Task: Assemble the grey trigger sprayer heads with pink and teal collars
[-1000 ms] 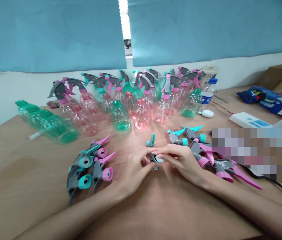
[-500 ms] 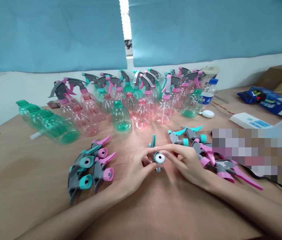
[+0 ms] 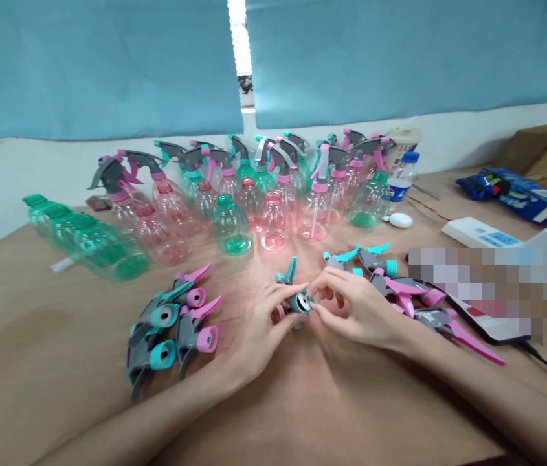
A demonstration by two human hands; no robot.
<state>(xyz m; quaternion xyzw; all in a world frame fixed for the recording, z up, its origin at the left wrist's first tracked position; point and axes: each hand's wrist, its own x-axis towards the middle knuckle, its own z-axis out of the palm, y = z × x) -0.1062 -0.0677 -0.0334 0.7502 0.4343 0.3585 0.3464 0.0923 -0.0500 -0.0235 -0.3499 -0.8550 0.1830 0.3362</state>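
Note:
My left hand [image 3: 266, 317] is closed around a grey and teal trigger sprayer head [image 3: 287, 278], its collar turned towards me. In the collar's mouth lies a white washer [image 3: 305, 302], tilted, with a dark gap along its left side. The thumb and forefinger of my right hand [image 3: 351, 307] pinch at the washer's right edge. Left of my hands lie several loose sprayer heads [image 3: 161, 317] with teal or pink collars. More loose sprayer heads [image 3: 413, 298] lie to the right, partly behind my right hand.
Several pink and green bottles with sprayer heads fitted stand along the back. Among them are open bottles, such as a green bottle [image 3: 233, 226]. More green bottles [image 3: 89, 239] lean at left. A drink bottle [image 3: 402, 178], a white power strip [image 3: 481, 233] and a blue packet [image 3: 516, 194] sit at right.
My right hand has shifted from resting over the collar's top to pinching at its right side. The washer, flat before, is now tilted in the collar. The view has shifted slightly.

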